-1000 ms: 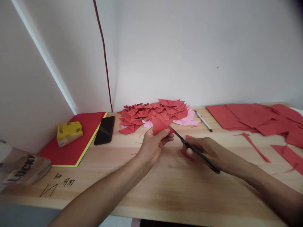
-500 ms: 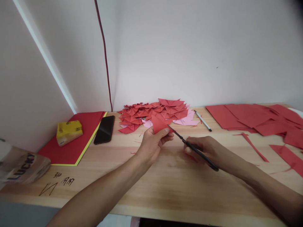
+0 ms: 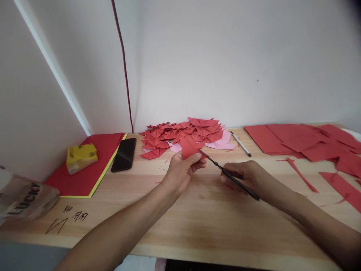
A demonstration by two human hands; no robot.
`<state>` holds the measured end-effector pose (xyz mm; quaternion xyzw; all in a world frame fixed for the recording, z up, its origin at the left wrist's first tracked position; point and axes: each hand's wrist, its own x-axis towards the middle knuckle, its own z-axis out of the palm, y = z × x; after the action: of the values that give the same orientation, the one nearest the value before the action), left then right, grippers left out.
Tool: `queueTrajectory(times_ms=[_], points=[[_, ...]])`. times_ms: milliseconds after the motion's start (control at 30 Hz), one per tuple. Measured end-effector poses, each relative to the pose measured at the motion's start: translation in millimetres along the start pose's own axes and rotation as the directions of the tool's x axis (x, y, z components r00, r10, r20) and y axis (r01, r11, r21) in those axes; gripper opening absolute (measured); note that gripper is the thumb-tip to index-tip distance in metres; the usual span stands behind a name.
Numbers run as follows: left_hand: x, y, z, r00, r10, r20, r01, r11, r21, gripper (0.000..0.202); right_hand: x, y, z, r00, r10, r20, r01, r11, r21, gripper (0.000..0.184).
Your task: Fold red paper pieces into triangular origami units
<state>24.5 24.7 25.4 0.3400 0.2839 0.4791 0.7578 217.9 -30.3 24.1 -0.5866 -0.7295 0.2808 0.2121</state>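
Note:
My left hand [image 3: 187,169] pinches a small piece of red paper [image 3: 189,147] between thumb and fingers, above the middle of the wooden table [image 3: 197,226]. My right hand [image 3: 244,177] is closed round the handles of black scissors [image 3: 235,181]. Their blades point up and left and meet the right edge of the paper, close to my left thumb. Behind the held piece lies a heap of cut, pointed red paper shapes [image 3: 180,131], with pink paper shapes [image 3: 224,141] under its right side.
On the left are a black phone [image 3: 124,155], red sheets with a yellow edge [image 3: 73,182], a yellow packet [image 3: 82,157] and a bag marked LUCKY [image 3: 31,199]. At the right lie a pen [image 3: 241,143], stacked red paper [image 3: 287,139] and red scraps [image 3: 303,176]. A wall [image 3: 225,67] stands behind.
The scissors' handles have come closer together in my right hand, and the blades look more closed at the paper. My left hand keeps its hold; the view has shifted slightly.

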Motion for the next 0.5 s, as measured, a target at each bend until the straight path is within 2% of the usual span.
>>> queueTrajectory(times_ms=[167,333,500], points=[[0.8,0.7,-1.4,1.0,-0.014,0.017,0.014,1.0,0.001,0.019,-2.8,-5.5,-4.3,1.0,0.029,0.004,-0.028,0.996,-0.087,0.03],[-0.1,-1.4,-1.7,0.995,-0.061,0.083,0.058,0.997,0.042,0.018,-6.9,-7.6,-6.3,0.999,0.006,0.033,-0.005,1.0,-0.026,0.029],[-1.7,-3.7,-0.6,0.991,-0.083,0.103,0.078,0.995,0.059,0.02,-6.9,-7.1,-5.4,0.999,0.007,0.052,-0.005,1.0,-0.029,0.032]])
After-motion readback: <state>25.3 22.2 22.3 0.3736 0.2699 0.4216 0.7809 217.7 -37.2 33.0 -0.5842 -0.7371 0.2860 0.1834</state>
